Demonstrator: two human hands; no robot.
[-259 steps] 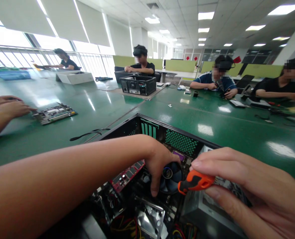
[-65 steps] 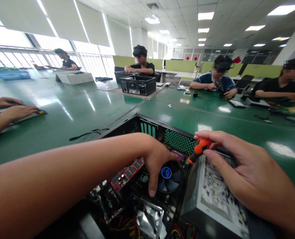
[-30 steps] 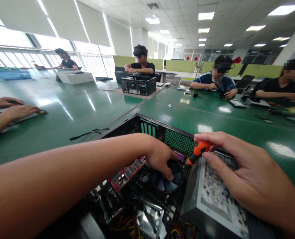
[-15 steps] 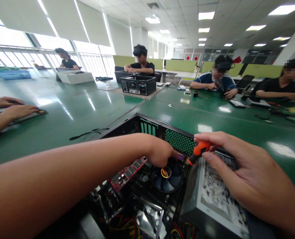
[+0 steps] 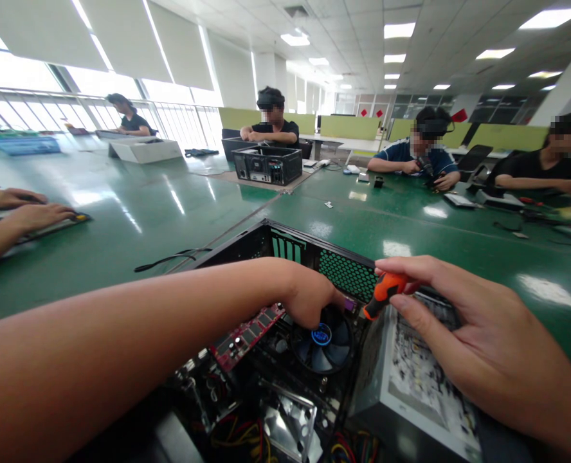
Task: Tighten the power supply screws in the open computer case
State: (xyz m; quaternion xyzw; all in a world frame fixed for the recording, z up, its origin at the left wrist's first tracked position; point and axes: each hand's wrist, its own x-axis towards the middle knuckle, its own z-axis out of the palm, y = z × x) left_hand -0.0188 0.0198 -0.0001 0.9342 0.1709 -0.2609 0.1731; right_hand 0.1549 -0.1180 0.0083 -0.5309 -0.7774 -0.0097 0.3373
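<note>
An open black computer case (image 5: 266, 225) lies in front of me with its inside facing up. My left hand (image 5: 309, 299) reaches across into it, fingers curled, by the rear edge of the round black cooling fan (image 5: 321, 357) and a purple connector (image 5: 349, 304). Its fingertips are mostly hidden, so what they grip cannot be seen. My right hand (image 5: 478, 321) pinches an orange and black screwdriver (image 5: 386, 292) by the handle, tilted down over the case. Beneath that hand is the grey power supply (image 5: 386, 379). A red circuit card (image 5: 247, 337) sits left of the fan.
Coloured cables (image 5: 240, 434) and a shiny metal bracket (image 5: 292, 424) fill the near part of the case. A black cable (image 5: 170, 260) lies on the green table (image 5: 208, 225). Across it stands another computer case (image 5: 269, 166). Several co-workers sit around; a co-worker's hands (image 5: 39, 212) are at left.
The emblem at the fan's centre has gone from orange to blue. Both my hands and the screwdriver look almost still.
</note>
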